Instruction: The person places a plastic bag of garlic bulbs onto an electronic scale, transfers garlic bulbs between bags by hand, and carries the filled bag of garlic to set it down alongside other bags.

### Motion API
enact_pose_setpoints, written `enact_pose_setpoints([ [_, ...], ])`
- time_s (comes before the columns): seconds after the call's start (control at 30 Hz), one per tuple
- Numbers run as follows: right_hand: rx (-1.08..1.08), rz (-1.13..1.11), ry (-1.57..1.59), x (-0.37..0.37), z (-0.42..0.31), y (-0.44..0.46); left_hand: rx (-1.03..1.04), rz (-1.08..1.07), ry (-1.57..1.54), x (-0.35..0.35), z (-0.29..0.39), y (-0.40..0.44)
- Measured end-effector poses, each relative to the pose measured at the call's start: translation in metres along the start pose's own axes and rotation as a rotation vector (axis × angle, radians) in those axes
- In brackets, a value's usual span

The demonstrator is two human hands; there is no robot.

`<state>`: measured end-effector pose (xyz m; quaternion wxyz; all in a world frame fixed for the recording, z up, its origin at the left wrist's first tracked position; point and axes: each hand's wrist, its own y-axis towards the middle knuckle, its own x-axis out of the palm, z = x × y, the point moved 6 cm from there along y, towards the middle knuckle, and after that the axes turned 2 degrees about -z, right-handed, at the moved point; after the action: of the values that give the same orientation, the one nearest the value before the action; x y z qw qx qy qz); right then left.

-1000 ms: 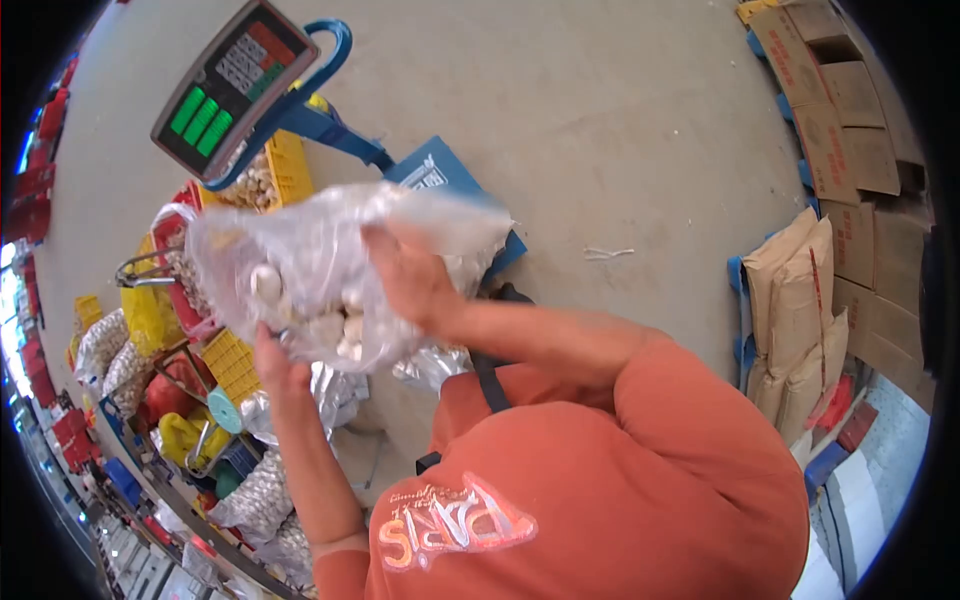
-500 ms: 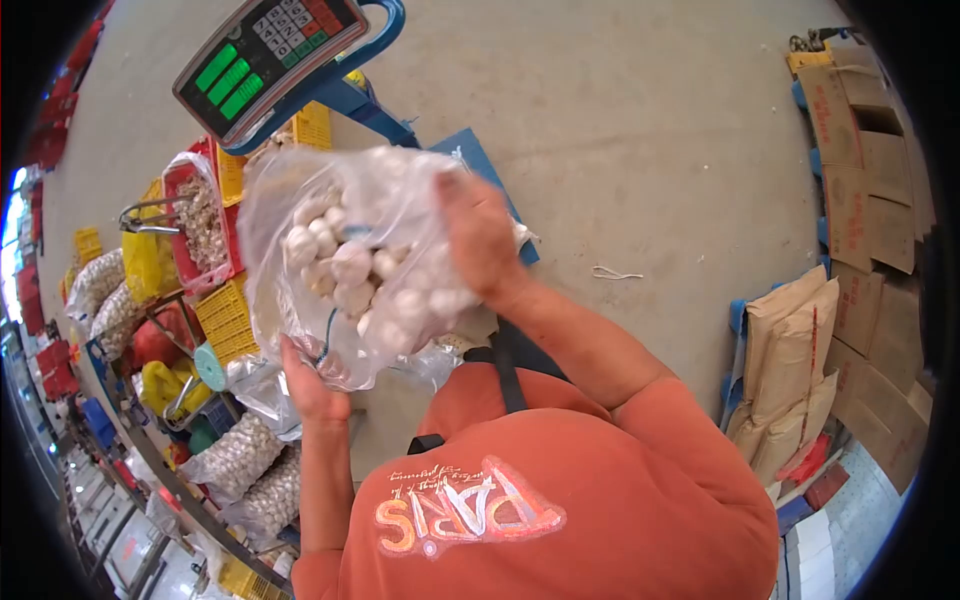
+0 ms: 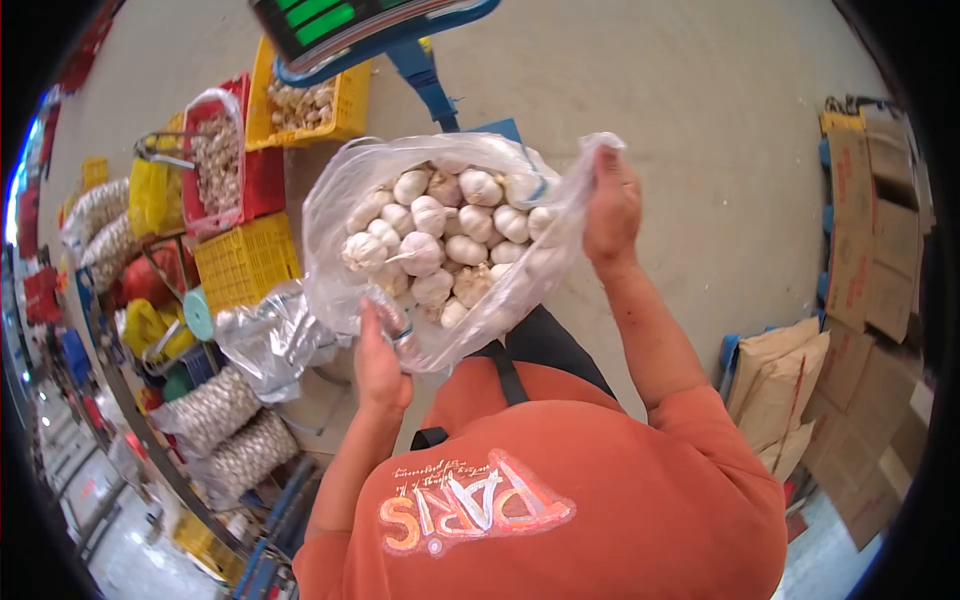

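A clear plastic bag (image 3: 325, 235) is spread wide in front of me, its mouth facing up. Many whitish garlic bulbs (image 3: 428, 216) lie inside it. My left hand (image 3: 380, 360) grips the bag's near left rim, where the film is bunched. On the far right side, my right hand (image 3: 612, 210) is closed on the gathered rim. Just beyond the bag stands a scale with a blue post (image 3: 425, 85) and a display (image 3: 310, 20) with green lit panels. The bag covers most of the scale's platform.
To the left are a yellow crate (image 3: 350, 100) of garlic, a red crate (image 3: 265, 180), an empty-looking yellow crate (image 3: 245, 260) and full mesh sacks (image 3: 215, 410). Silvery plastic bags (image 3: 280, 340) hang nearby. Flattened cardboard (image 3: 850, 230) and brown paper sacks (image 3: 775, 375) stand on the right.
The bag has been pulled wider, exposing more of the garlic. My right hand has moved right with the rim, and my left hand has moved right and up. The view has shifted.
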<state>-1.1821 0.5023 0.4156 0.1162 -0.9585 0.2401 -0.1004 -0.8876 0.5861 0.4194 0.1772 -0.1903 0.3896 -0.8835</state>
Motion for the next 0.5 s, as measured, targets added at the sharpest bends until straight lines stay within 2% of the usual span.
enact_pose_setpoints([
  [0.03,-0.015,-0.006,0.004,-0.002,-0.002,-0.001,0.004,0.008,-0.031,-0.013,-0.006,0.002],
  [0.1,-0.074,-0.016,-0.031,-0.002,-0.008,-0.002,0.046,-0.119,-0.027,-0.026,-0.011,0.007],
  [0.13,-0.077,-0.031,-0.043,-0.001,-0.007,-0.004,0.057,-0.042,-0.04,-0.038,-0.013,0.009],
  [0.3,-0.015,0.004,0.004,0.0,-0.005,-0.007,0.067,0.009,-0.08,-0.039,-0.001,-0.007],
  [0.33,-0.014,-0.009,0.0,-0.001,-0.007,-0.008,0.076,-0.019,-0.011,-0.043,-0.003,-0.008],
  [0.4,-0.177,0.003,-0.16,-0.001,-0.03,-0.013,0.096,-0.066,0.031,-0.049,-0.006,-0.008],
  [0.47,-0.798,0.166,-0.691,0.014,-0.09,-0.052,0.131,-0.081,0.035,-0.049,-0.003,-0.014],
  [0.5,-1.011,0.166,-0.689,0.03,-0.12,-0.081,0.163,-0.093,0.051,-0.048,0.0,-0.018],
])
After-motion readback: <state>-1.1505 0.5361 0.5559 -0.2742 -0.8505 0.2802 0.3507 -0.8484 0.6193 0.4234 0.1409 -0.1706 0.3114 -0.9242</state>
